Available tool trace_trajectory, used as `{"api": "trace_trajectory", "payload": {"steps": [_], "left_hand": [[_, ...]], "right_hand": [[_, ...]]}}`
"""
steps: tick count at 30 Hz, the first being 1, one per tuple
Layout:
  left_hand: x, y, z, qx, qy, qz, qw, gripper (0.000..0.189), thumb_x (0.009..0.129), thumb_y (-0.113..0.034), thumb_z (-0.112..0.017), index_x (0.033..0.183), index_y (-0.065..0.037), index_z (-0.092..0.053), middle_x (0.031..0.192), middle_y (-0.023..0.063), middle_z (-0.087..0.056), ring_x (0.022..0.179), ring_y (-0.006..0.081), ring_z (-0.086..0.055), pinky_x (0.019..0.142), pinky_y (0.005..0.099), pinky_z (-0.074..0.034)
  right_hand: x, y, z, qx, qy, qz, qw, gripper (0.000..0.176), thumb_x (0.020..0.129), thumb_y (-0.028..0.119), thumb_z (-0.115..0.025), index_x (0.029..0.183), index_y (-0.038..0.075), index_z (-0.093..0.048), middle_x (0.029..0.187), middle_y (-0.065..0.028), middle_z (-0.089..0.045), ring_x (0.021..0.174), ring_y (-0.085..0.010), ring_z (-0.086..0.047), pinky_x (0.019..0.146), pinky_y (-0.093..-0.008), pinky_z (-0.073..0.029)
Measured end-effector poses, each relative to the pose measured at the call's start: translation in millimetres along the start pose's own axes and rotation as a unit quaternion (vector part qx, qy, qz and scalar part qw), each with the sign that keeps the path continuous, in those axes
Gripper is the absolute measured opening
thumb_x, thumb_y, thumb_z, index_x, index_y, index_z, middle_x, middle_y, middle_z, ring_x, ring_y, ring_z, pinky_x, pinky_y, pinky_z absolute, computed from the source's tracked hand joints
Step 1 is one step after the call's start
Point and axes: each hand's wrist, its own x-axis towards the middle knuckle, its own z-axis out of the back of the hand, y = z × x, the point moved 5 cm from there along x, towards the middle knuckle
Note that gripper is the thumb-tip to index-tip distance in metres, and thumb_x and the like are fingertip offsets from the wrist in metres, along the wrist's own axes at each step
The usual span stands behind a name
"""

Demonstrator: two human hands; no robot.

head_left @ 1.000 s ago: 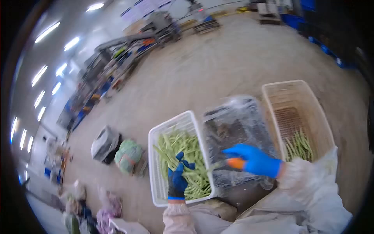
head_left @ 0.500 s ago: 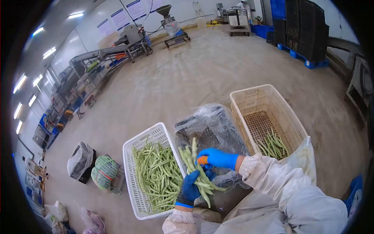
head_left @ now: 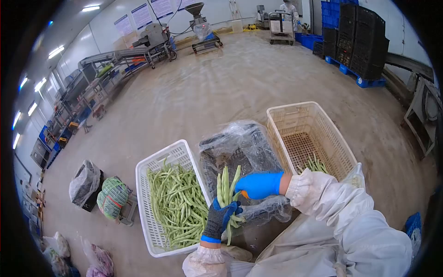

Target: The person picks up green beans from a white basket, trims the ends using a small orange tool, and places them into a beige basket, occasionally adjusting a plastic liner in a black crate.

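Note:
A bunch of green beans (head_left: 225,187) stands upright in my left hand (head_left: 220,219), whose gloved fingers are wrapped round it. My right hand (head_left: 262,184), in a blue glove, is closed on an orange-handled tool (head_left: 245,195) beside the bunch; its working end is hidden. To the left, the white crate (head_left: 142,203) holds a heap of loose green beans (head_left: 177,203). Under and beyond my hands is a black crate (head_left: 217,154) lined with clear plastic. At the right, a beige crate (head_left: 318,113) has some beans (head_left: 316,164) at its near end, partly hidden by my sleeve.
On the floor at left sit a plastic-lined black box (head_left: 87,184) and a green wrapped bundle (head_left: 113,198). Plastic bags (head_left: 99,261) lie at lower left. Black crates (head_left: 364,41) are stacked on a blue pallet (head_left: 369,83). Far off, a person (head_left: 290,11) stands by a cart (head_left: 281,30).
My left hand has shifted left, and the bean bunch now stands more upright. My right hand has turned, showing its back. The camera view has moved slightly.

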Motion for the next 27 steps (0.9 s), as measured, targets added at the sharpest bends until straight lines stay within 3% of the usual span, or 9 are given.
{"api": "trace_trajectory", "payload": {"steps": [7, 11, 14, 16, 18, 19, 20, 21, 27], "left_hand": [[-2, 2, 5, 0.01, -0.016, 0.003, 1.0, 0.035, 0.084, -0.002, -0.057, 0.118, 0.001, -0.048, 0.094, 0.0133, -0.063, 0.075, 0.0195, -0.064, 0.064, 0.0299, -0.055], [2, -6, 0, 0.002, -0.035, -0.012, 0.999, 0.033, 0.084, -0.003, -0.056, 0.117, 0.001, -0.049, 0.091, 0.0123, -0.062, 0.073, 0.0189, -0.063, 0.063, 0.0294, -0.054], [9, -4, -3, -0.002, -0.01, -0.022, 1.0, 0.033, 0.084, -0.003, -0.056, 0.116, 0.001, -0.049, 0.087, 0.0112, -0.062, 0.07, 0.0179, -0.061, 0.061, 0.0292, -0.054], [1, -8, -4, -0.009, -0.004, -0.002, 1.0, 0.031, 0.084, -0.003, -0.057, 0.113, 0.001, -0.049, 0.085, 0.0109, -0.061, 0.068, 0.018, -0.061, 0.06, 0.0298, -0.054], [-10, -13, -2, -0.031, -0.011, 0.01, 0.999, 0.03, 0.084, -0.004, -0.056, 0.113, 0.001, -0.049, 0.085, 0.0112, -0.061, 0.069, 0.0185, -0.061, 0.059, 0.0311, -0.054], [-9, -21, -2, -0.027, -0.007, 0.008, 1.0, 0.03, 0.084, -0.004, -0.056, 0.113, 0.001, -0.049, 0.085, 0.0112, -0.061, 0.069, 0.0185, -0.061, 0.059, 0.0311, -0.054], [-10, -23, -5, -0.033, -0.002, 0.003, 0.999, 0.031, 0.084, -0.004, -0.056, 0.114, 0.001, -0.049, 0.086, 0.0113, -0.061, 0.069, 0.0187, -0.061, 0.06, 0.0312, -0.054], [-13, -23, -8, -0.041, 0.001, 0.002, 0.999, 0.031, 0.085, -0.005, -0.056, 0.115, 0.0, -0.049, 0.087, 0.0115, -0.061, 0.069, 0.0189, -0.062, 0.06, 0.0314, -0.054], [-5, -21, -5, -0.021, 0.012, 0.006, 1.0, 0.037, 0.085, -0.006, -0.057, 0.12, -0.001, -0.047, 0.086, 0.0117, -0.061, 0.069, 0.0187, -0.061, 0.061, 0.0325, -0.055]], "right_hand": [[-5, 10, -20, -0.131, -0.159, -0.021, 0.978, 0.015, 0.078, 0.011, -0.057, 0.09, 0.004, -0.061, 0.086, -0.0195, -0.062, 0.077, -0.0391, -0.062, 0.065, -0.0469, -0.048], [1, -24, -39, -0.001, -0.233, -0.122, 0.965, 0.011, 0.078, 0.01, -0.057, 0.086, 0.003, -0.06, 0.083, -0.0187, -0.062, 0.074, -0.0386, -0.061, 0.066, -0.0465, -0.048], [11, -66, -55, 0.148, -0.338, -0.171, 0.913, 0.009, 0.078, 0.009, -0.056, 0.083, 0.003, -0.06, 0.078, -0.0168, -0.062, 0.071, -0.0366, -0.06, 0.065, -0.0446, -0.048], [7, -119, -57, 0.291, -0.46, -0.129, 0.829, 0.009, 0.077, 0.008, -0.056, 0.083, 0.002, -0.06, 0.072, -0.0155, -0.061, 0.068, -0.0352, -0.059, 0.064, -0.0437, -0.048], [-36, -151, -13, 0.444, -0.474, -0.254, 0.717, 0.019, 0.075, 0.006, -0.057, 0.094, 0.002, -0.062, 0.082, -0.015, -0.061, 0.077, -0.0337, -0.059, 0.07, -0.0417, -0.048], [-35, -148, -4, 0.444, -0.479, -0.252, 0.714, 0.019, 0.075, 0.006, -0.057, 0.094, 0.002, -0.062, 0.082, -0.015, -0.061, 0.077, -0.0337, -0.059, 0.07, -0.0417, -0.048], [-37, -130, 15, 0.202, -0.493, -0.157, 0.832, 0.024, 0.076, 0.005, -0.056, 0.099, 0.003, -0.061, 0.089, -0.0153, -0.06, 0.081, -0.0338, -0.058, 0.073, -0.0411, -0.047], [-39, -105, 18, -0.054, -0.461, -0.052, 0.884, 0.029, 0.076, 0.004, -0.055, 0.105, 0.003, -0.06, 0.095, -0.0156, -0.059, 0.085, -0.0339, -0.057, 0.076, -0.0404, -0.047], [-22, -3, 28, -0.062, -0.296, 0.037, 0.952, 0.035, 0.082, 0.002, -0.051, 0.117, 0.006, -0.054, 0.096, -0.015, -0.057, 0.087, -0.0348, -0.055, 0.078, -0.0384, -0.046]]}}
